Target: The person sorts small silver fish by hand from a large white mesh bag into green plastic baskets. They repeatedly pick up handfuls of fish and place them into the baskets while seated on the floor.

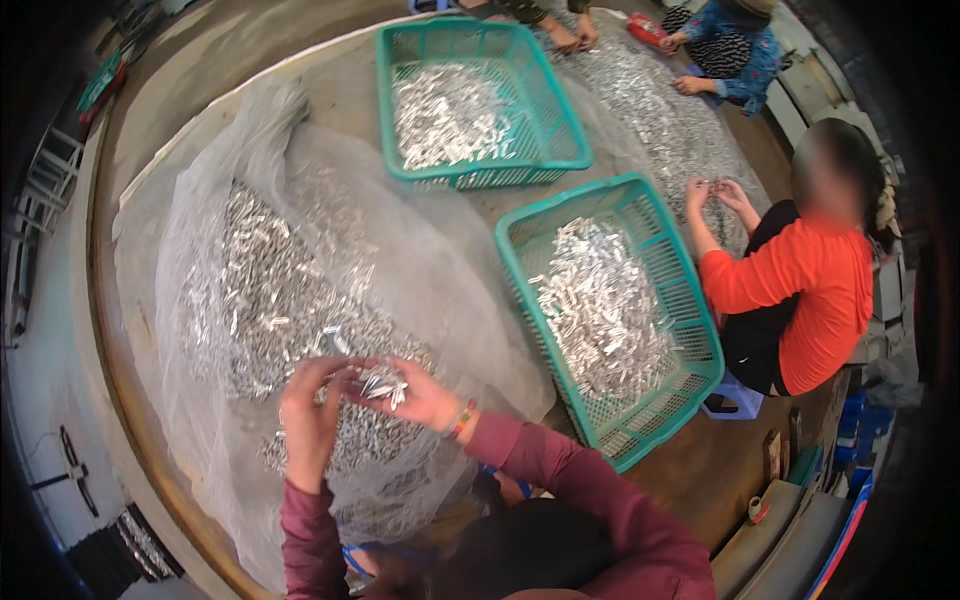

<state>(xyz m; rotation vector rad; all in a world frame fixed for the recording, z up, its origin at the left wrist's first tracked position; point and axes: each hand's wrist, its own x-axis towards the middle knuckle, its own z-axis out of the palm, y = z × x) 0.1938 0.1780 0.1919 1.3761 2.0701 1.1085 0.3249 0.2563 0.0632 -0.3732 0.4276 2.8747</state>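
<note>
My left hand (308,420) and my right hand (425,395) meet over a heap of small silver metal pieces (270,290) lying on a clear plastic sheet (200,180). Between the fingers of both hands sits a small bunch of the silver pieces (380,382). My right hand cups the bunch from the right, with a beaded bracelet (462,420) on its wrist. My left hand's fingers curl in from the left and touch the same bunch. Both sleeves are maroon.
Two teal plastic baskets of silver pieces stand nearby, one to my right (700,385) and one farther back (570,140). A person in an orange top (810,290) sits at the right handling pieces. Two more people work at the far edge by another heap (660,110).
</note>
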